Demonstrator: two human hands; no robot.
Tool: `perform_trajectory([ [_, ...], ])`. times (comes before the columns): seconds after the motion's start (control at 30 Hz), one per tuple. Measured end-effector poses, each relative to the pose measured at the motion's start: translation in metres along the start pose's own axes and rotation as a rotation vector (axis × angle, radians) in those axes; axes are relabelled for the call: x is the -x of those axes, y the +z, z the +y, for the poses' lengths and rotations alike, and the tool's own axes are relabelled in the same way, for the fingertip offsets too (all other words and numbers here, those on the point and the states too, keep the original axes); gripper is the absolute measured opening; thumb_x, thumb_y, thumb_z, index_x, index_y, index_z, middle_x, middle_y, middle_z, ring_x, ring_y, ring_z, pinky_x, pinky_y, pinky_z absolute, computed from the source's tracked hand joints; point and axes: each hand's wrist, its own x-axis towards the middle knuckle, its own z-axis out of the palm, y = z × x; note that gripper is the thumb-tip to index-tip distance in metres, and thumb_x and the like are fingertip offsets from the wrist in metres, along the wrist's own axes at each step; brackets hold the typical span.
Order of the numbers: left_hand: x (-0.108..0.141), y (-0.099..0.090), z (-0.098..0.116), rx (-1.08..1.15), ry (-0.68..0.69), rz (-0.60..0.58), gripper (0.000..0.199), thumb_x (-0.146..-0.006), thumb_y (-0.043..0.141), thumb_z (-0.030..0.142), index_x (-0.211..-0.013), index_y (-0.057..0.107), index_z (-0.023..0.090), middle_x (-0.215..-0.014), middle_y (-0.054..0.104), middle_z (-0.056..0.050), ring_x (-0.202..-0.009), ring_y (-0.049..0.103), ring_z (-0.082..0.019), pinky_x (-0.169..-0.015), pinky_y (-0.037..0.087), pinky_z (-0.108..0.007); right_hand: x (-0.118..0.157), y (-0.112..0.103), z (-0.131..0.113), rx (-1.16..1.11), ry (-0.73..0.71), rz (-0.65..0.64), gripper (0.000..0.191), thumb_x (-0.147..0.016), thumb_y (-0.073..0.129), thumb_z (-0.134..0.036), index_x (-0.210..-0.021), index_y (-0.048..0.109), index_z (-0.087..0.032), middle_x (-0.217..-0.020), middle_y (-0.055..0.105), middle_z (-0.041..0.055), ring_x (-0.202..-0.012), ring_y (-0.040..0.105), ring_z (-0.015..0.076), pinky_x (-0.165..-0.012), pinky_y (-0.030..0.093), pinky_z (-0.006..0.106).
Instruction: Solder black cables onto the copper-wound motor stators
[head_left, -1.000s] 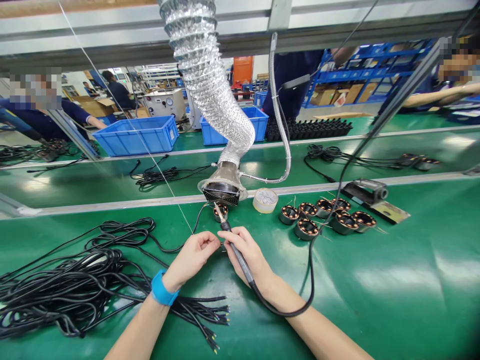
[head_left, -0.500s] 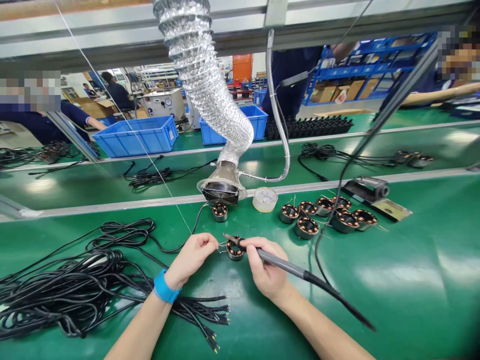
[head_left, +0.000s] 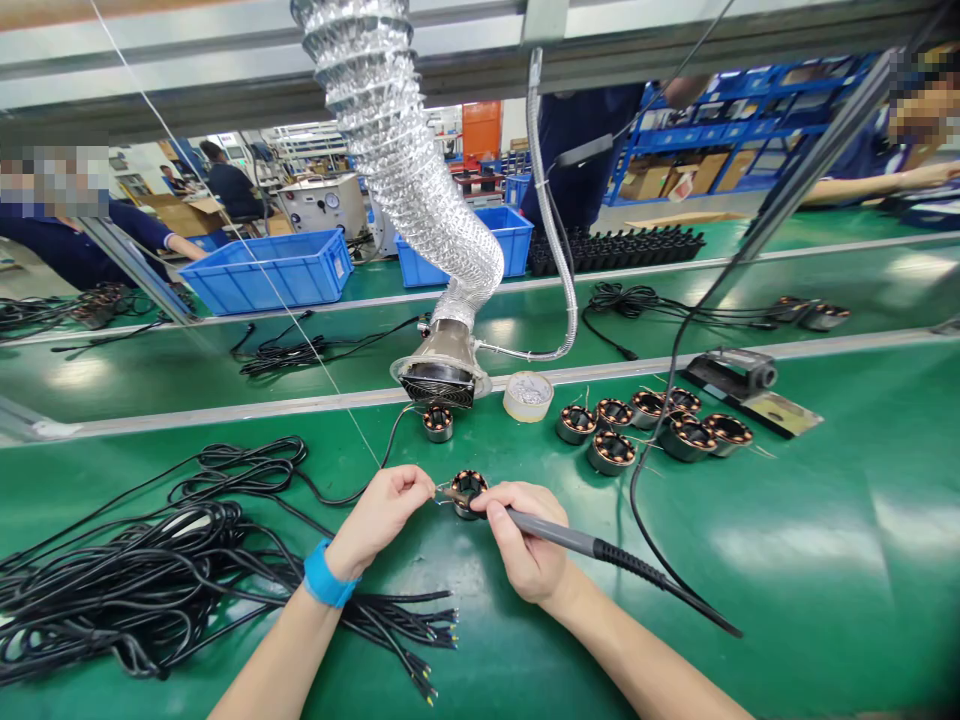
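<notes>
My right hand (head_left: 525, 535) grips a soldering iron (head_left: 559, 530) with a grey handle, its cord trailing off to the lower right. The iron's tip reaches left across a motor stator (head_left: 468, 484), a dark ring with copper windings, to the thin wires at its left side. My left hand (head_left: 394, 510), with a blue band (head_left: 330, 575) at the wrist, pinches the ends of these thin wires between thumb and fingertips. Beyond the hands stands another stator (head_left: 438, 424), below the fume extractor's mouth (head_left: 437, 380).
Black cables (head_left: 142, 570) lie heaped at the left, their stripped ends near my left forearm. Several stators (head_left: 613, 452) stand at the right, near a soldering iron stand (head_left: 739, 375) and a roll of tape (head_left: 528, 396). A foil duct (head_left: 390, 140) hangs overhead. Co-workers stand beyond the conveyor.
The soldering iron's tip has moved down and slightly left, onto the wires beside the stator. My right hand has shifted with it; my left hand keeps its pinch nearly in place.
</notes>
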Motion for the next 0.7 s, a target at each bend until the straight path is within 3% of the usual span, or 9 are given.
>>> perform_trajectory([
  [0.7, 0.0005, -0.0004, 0.0019, 0.017, 0.005, -0.013, 0.031, -0.078, 0.061, 0.046, -0.072, 0.058, 0.015, -0.053, 0.034, 0.008, -0.047, 0.024, -0.007, -0.045, 0.017, -0.021, 0.0023, -0.0012, 0.0011, -0.002, 0.036, 0.058, 0.021, -0.090, 0.047, -0.020, -0.078, 0.065, -0.022, -0.067, 0.070, -0.0007, -0.057, 0.064, 0.0143, -0.058, 0.049, 0.028],
])
